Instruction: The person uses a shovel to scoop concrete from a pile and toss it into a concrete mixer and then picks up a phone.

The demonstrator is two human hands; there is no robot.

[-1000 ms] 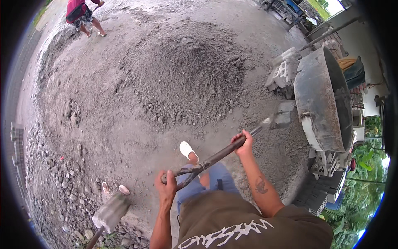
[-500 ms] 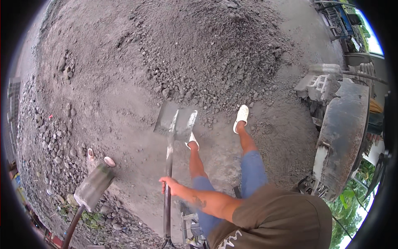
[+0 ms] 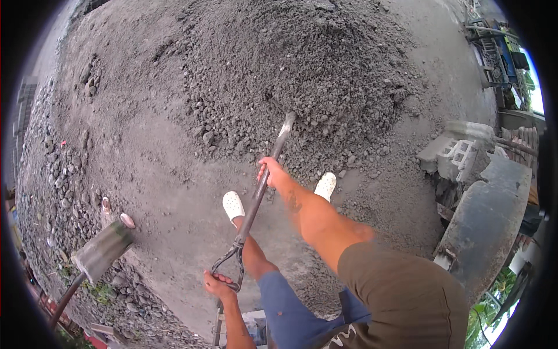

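Observation:
A long-handled shovel [image 3: 254, 203] slants forward from me into a heap of damp grey sand and gravel [image 3: 325, 70]. Its blade is sunk in the heap's near side and hidden; only the pale socket end of the shaft shows there. My right hand [image 3: 269, 168] is closed around the shaft at mid-length. At the near end, my left hand [image 3: 221, 284] grips the crossbar of the black D-shaped handle [image 3: 231, 267]. White clogs [image 3: 233, 205] are on my feet, which stand apart at the foot of the heap.
Stones [image 3: 64, 174] lie scattered along the left, near a grey cylinder-like piece [image 3: 103, 251] on a brown rod and two small pinkish round-ended objects. Broken concrete blocks [image 3: 456, 151] and a large curved metal panel [image 3: 487, 218] stand on the right, a vehicle-like frame [image 3: 500, 55] beyond.
The shovel has swung forward and right, and its blade, in view before, has gone into the heap. My right hand moved forward with the shaft. My left hand has come into view on the handle.

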